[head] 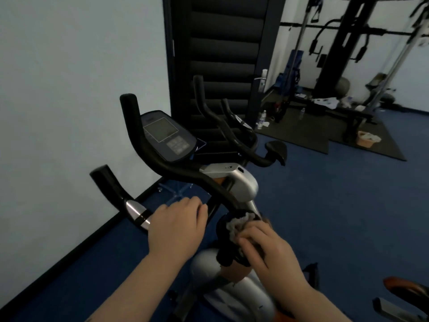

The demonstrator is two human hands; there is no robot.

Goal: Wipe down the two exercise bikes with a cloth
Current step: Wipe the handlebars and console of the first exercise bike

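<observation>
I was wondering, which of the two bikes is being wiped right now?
The nearer bike, with the console screen; the right hand presses the cloth on its handlebar. The farther bike is untouched.

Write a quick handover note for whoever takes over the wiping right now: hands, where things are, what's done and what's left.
Left hand grips the near bike's handlebar, steadying it.
Right hand presses the cloth against the handlebar's right grip end.
Done: cannot tell from this view which parts are already wiped.
Left: console, the frame below, then the second bike behind.
</observation>
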